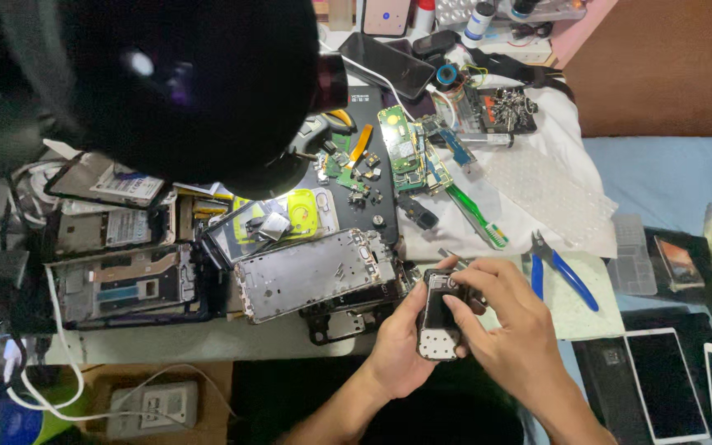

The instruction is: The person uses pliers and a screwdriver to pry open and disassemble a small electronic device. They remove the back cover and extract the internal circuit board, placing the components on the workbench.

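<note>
My left hand (401, 342) and my right hand (508, 321) both grip a small black phone body (438, 317) with an open back, held near the table's front edge. My right thumb and forefinger press on its upper part. A thin metal tool (453, 257) pokes out above my right fingers. Just left of my hands lies a silver phone frame (315, 272) on top of darker frames.
Several stripped phone frames (121, 284) cover the left side. Green circuit boards (401, 140), a green toothbrush (475, 216), blue-handled pliers (562, 272) and small parts lie behind. A black lamp head (166, 82) looms at upper left. Tablets (665, 379) sit at right, a power strip (154, 408) below.
</note>
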